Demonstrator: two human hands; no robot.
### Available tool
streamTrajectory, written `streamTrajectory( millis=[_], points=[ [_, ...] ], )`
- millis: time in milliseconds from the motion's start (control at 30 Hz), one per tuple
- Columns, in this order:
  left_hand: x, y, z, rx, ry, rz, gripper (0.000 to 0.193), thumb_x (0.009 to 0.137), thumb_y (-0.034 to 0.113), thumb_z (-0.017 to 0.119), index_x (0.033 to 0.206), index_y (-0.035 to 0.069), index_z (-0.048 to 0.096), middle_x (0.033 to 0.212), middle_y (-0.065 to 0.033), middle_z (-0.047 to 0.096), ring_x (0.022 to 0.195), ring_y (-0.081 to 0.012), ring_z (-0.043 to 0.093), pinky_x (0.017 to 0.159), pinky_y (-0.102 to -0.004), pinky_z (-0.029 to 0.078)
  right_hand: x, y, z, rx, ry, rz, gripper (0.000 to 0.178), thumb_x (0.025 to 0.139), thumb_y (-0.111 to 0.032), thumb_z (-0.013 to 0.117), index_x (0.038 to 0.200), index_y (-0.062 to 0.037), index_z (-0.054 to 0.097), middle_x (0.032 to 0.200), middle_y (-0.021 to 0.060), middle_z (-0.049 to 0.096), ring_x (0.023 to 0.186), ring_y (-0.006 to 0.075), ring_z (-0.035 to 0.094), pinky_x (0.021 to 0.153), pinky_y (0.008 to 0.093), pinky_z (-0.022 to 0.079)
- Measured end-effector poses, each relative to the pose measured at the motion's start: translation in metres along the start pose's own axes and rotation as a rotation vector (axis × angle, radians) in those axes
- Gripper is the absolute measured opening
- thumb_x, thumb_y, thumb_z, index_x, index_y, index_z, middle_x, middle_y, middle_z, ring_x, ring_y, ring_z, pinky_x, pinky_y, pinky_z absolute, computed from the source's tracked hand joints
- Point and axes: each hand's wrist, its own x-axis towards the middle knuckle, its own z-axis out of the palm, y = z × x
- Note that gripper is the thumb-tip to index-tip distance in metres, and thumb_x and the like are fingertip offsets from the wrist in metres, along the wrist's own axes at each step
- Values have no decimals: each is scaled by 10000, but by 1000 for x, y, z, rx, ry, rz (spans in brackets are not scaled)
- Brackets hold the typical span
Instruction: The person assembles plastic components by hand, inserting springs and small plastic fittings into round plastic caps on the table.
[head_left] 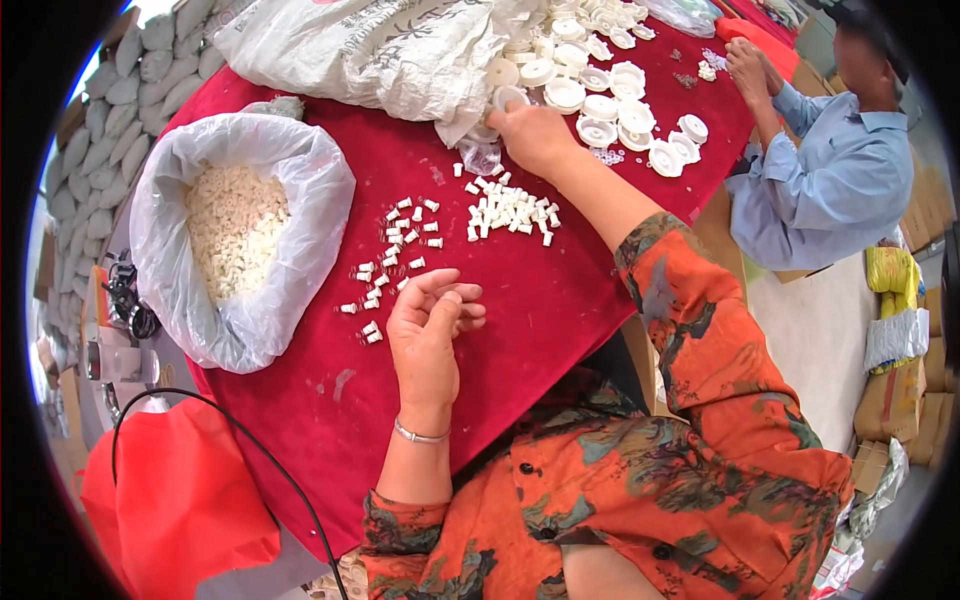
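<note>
My right hand (535, 138) reaches to the edge of the heap, its fingers closed on the rim of a white round plastic part (509, 97). My left hand (425, 340) hovers over the red cloth, fingers loosely curled and apart, with nothing visible in it. Just beyond it lie scattered small white plastic plugs (395, 237), several with thin coil springs beside them. A denser pile of the same small plugs (512, 208) sits below my right forearm. White round plastic parts (600, 107) spread across the far side of the table.
A clear plastic bag (325, 185) full of small cream pieces stands at left. A white woven sack (400, 60) lies at the back. A red bag (180, 500) and a black cable (270, 460) are near left. At far right a person in a blue shirt (830, 180) handles small parts.
</note>
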Motion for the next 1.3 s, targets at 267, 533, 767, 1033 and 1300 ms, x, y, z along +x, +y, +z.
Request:
streamTrajectory(
  millis=[267, 533, 767, 1033, 1300],
  points=[
    [3, 15, -18, -116, 80, 99, 184, 930, 44, 521, 1100, 22, 589, 944, -122, 674, 769, -163, 648, 695, -291, 553, -5, -6, -7, 245, 178, -38, 97, 885, -150, 580, 929, -84, 637, 899, 122, 626, 836, 335, 644, 708, 434, 527],
    [-13, 60, -26, -83, 37, 245, 203, 932, 29, 527, 1125, -11, 576, 971, -144, 672, 774, -170, 655, 698, -287, 556, 3, -20, -16, 9, -11, 129, 236, 847, -247, 561, 890, -49, 682, 960, 131, 644, 881, 318, 648, 775, 442, 522],
    [-11, 49, -44, 8, 34, 54, 243, 968, 130, 529, 1153, -25, 557, 989, -153, 664, 765, -167, 666, 614, -266, 565, -75, -81, -85, 358, 141, -177, 98, 812, -127, 607, 865, -55, 647, 857, 108, 611, 757, 297, 629, 654, 389, 522],
    [-10, 48, -58, 98, 107, 71, 211, 927, 40, 502, 1109, -36, 575, 870, -133, 673, 575, -145, 644, 436, -222, 524, -111, -154, -81, 766, 229, -396, 185, 778, -32, 666, 959, -35, 628, 965, 115, 619, 809, 280, 637, 684, 350, 537],
    [-9, 48, -65, 28, 200, 198, 255, 915, 34, 516, 1160, -35, 539, 933, -141, 663, 625, -173, 668, 466, -229, 546, -130, -172, -53, 776, -68, -312, 204, 772, -39, 700, 959, -31, 621, 891, 116, 598, 786, 305, 624, 661, 371, 524]
  ],
)
